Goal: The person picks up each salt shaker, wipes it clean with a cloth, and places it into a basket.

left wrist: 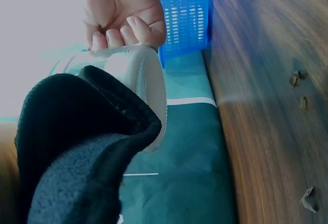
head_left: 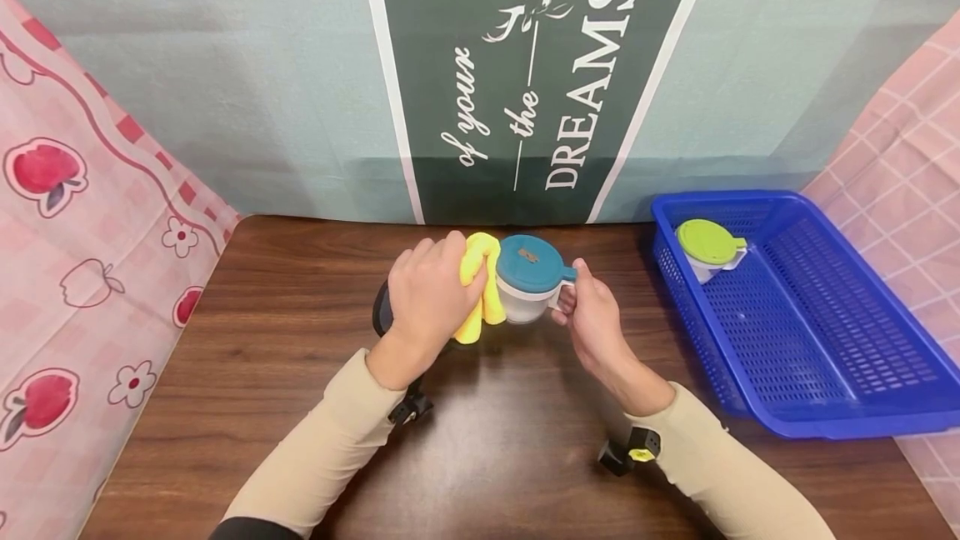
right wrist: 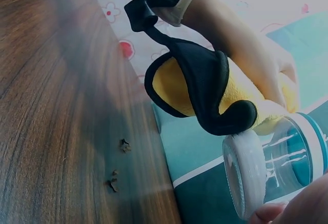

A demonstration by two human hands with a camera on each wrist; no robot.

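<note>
In the head view a clear jar [head_left: 525,304] with a teal-blue lid [head_left: 531,263] is held off the table, a brown smudge on the lid. My right hand [head_left: 596,315] grips its handle from the right. Bunched in my left hand [head_left: 431,290] is a yellow cloth [head_left: 487,273] with a dark border, touching the jar's left side. The right wrist view shows the jar [right wrist: 287,157] tipped sideways, its base facing the camera, with the cloth [right wrist: 241,90] against it. In the left wrist view the dark side of the cloth [left wrist: 77,111] covers part of the jar [left wrist: 148,90].
A blue plastic basket [head_left: 750,357] stands at the right, holding a smaller jar with a green lid [head_left: 707,242]. Brown crumbs [right wrist: 113,183] lie on the wooden table [head_left: 300,340]. Printed cloth hangings [head_left: 262,107] rise behind the table and at both sides.
</note>
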